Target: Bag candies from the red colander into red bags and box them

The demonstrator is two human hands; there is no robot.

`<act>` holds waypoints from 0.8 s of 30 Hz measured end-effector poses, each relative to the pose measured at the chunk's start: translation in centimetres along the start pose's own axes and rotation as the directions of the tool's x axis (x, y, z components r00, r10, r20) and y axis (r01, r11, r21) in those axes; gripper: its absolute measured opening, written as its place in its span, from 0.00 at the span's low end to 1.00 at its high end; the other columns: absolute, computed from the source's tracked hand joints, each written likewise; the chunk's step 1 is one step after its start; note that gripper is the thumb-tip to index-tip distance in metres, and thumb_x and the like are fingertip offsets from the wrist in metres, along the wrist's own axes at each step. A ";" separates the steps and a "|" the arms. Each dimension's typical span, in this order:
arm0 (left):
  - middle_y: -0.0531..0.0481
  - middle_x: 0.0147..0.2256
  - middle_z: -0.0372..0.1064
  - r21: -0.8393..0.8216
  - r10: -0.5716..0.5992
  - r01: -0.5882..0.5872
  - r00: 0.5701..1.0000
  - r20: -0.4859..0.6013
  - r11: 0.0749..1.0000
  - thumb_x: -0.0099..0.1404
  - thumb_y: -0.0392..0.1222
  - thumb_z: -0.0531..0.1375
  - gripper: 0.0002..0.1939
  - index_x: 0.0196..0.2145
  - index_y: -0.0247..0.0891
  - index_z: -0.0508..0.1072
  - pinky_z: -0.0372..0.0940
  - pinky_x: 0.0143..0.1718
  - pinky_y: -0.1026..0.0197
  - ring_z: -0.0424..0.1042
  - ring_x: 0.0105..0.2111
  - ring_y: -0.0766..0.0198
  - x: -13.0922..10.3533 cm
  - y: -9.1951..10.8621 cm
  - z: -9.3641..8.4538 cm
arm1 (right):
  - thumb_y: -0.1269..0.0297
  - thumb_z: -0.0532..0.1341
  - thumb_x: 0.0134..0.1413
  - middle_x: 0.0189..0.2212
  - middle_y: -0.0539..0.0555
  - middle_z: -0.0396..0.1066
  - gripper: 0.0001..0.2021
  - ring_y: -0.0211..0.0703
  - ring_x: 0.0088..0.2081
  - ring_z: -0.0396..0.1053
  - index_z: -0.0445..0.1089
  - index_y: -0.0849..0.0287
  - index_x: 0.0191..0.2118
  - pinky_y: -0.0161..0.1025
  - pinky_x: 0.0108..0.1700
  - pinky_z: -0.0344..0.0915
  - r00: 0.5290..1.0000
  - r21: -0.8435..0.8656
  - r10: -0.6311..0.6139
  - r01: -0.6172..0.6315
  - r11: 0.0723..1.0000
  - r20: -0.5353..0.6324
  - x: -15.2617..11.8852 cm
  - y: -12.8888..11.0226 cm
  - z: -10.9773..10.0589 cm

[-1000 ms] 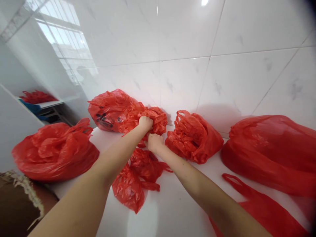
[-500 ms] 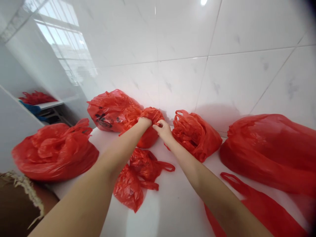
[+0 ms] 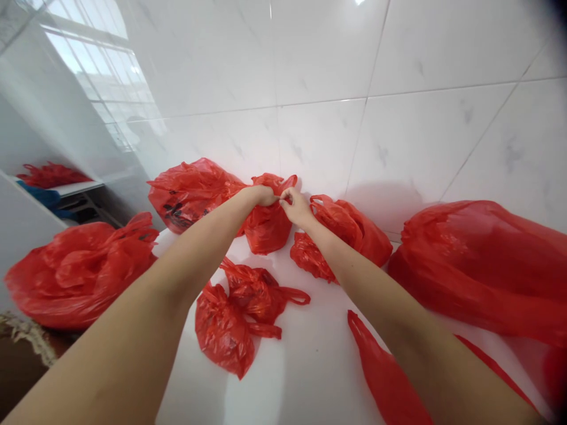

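One bare left hand [image 3: 264, 196] and one bare right hand [image 3: 296, 206] meet at the top of a small, puffy red plastic bag [image 3: 268, 235]. The bag is on a flat white table [image 3: 310, 378], close to a shiny white tiled wall [image 3: 319, 59]. It sits between a big, see-through red plastic bag [image 3: 195, 183] with black marks [image 3: 173, 211] and a crumpled red plastic bag with a loop handle [image 3: 370, 233]. The left arm [image 3: 168, 283] hides some of the big marked bag, and the right arm [image 3: 398, 319] covers part of the crumpled one.

The left hand is curled at the top of the small bag, but its fingers are tucked out of sight, so I cannot tell how tightly they hold. The right thumb and finger bend round so their tips come close together, right by the left hand. Whatever is between those tips is too tiny to make out.

The black marks look like writing, but they are wrinkled and I cannot read them. Nearer by, two little crinkly red plastic bags [image 3: 225, 333] lie side by side. A huge, smooth red plastic bag [image 3: 478, 265] runs off the right edge. A bright red bag [image 3: 385, 378] goes under the right arm and off the bottom.
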State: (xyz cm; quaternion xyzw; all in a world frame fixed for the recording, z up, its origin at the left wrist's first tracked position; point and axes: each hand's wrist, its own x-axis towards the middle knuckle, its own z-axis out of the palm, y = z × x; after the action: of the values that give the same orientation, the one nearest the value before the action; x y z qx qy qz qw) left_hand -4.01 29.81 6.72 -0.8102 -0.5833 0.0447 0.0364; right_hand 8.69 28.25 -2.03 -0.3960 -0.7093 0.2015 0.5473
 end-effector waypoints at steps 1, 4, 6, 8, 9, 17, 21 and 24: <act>0.43 0.49 0.69 0.026 -0.009 0.010 1.000 -0.002 1.000 0.68 0.47 0.58 0.17 0.50 0.35 0.70 0.68 0.47 0.48 0.71 0.46 0.57 -0.4 0.3 -0.3 | 0.69 0.55 0.50 0.35 0.49 0.68 0.02 0.40 0.40 0.65 0.61 0.56 0.32 0.40 0.48 0.61 1.000 -0.015 -0.002 0.003 1.000 0.009 0.0 -0.4 -0.2; 0.42 0.50 0.70 0.095 -0.017 0.022 0.999 -0.051 0.995 0.69 0.49 0.55 0.18 0.49 0.35 0.71 0.65 0.50 0.45 0.70 0.49 0.54 -2.1 1.3 -0.7 | 0.70 0.57 0.49 0.37 0.50 0.69 0.04 0.41 0.39 0.65 0.62 0.56 0.34 0.42 0.48 0.61 0.999 -0.072 0.006 -0.003 0.997 0.047 -0.6 -1.7 -1.2; 0.40 0.49 0.71 0.123 0.000 0.011 0.996 -0.089 0.992 0.70 0.49 0.52 0.18 0.48 0.36 0.74 0.64 0.50 0.45 0.70 0.50 0.50 -3.2 1.9 -0.6 | 0.71 0.57 0.49 0.37 0.50 0.69 0.05 0.42 0.38 0.65 0.63 0.55 0.34 0.43 0.46 0.61 0.997 -0.116 0.016 -0.007 0.993 0.074 -1.7 -2.6 -2.2; 0.40 0.49 0.72 0.143 0.023 -0.007 0.993 -0.114 0.990 0.69 0.48 0.50 0.18 0.46 0.38 0.76 0.65 0.49 0.47 0.70 0.49 0.47 -4.1 2.3 -0.3 | 0.72 0.56 0.49 0.36 0.50 0.69 0.05 0.43 0.38 0.65 0.64 0.56 0.33 0.43 0.46 0.62 0.996 -0.161 0.022 -0.008 0.987 0.085 -3.3 -3.8 -3.8; 0.40 0.48 0.73 0.151 0.032 -0.013 0.991 -0.127 0.988 0.69 0.48 0.50 0.19 0.45 0.39 0.77 0.65 0.48 0.48 0.70 0.49 0.47 -4.4 2.5 -0.1 | 0.72 0.56 0.50 0.36 0.51 0.69 0.04 0.43 0.38 0.66 0.64 0.56 0.32 0.43 0.46 0.62 0.996 -0.178 0.019 -0.003 0.984 0.091 -4.3 -4.4 -4.8; 0.33 0.47 0.72 0.187 0.102 -0.052 0.957 -0.270 0.981 0.69 0.45 0.47 0.22 0.45 0.32 0.76 0.63 0.48 0.47 0.70 0.48 0.43 -7.7 5.2 0.3 | 0.63 0.58 0.56 0.37 0.52 0.73 0.06 0.42 0.38 0.69 0.71 0.55 0.37 0.39 0.41 0.65 0.976 -0.255 0.190 -0.158 0.954 0.108 -19.6 -10.4 -17.1; 0.31 0.49 0.70 0.172 0.107 -0.060 0.953 -0.282 0.983 0.68 0.49 0.49 0.23 0.48 0.30 0.75 0.59 0.51 0.42 0.67 0.52 0.38 -8.8 7.3 -0.8 | 0.59 0.59 0.54 0.36 0.52 0.74 0.06 0.46 0.36 0.70 0.73 0.51 0.35 0.43 0.40 0.65 0.897 -0.417 0.442 -0.392 0.820 0.025 -28.3 -11.1 -22.0; 0.31 0.54 0.67 0.064 0.049 -0.040 0.986 -0.158 0.997 0.66 0.52 0.52 0.25 0.50 0.32 0.73 0.56 0.54 0.39 0.61 0.56 0.35 -8.8 8.3 -1.9 | 0.59 0.58 0.54 0.42 0.54 0.72 0.09 0.51 0.43 0.70 0.73 0.50 0.38 0.49 0.45 0.66 0.872 -0.623 0.490 -0.375 0.687 0.015 -33.5 -10.5 -23.6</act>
State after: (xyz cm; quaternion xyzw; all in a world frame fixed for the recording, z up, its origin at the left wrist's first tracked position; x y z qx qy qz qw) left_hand 1.22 18.79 7.90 -0.8225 -0.5587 -0.0020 0.1064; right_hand 30.10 -7.85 -7.59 -0.6851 -0.6680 0.1245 0.2626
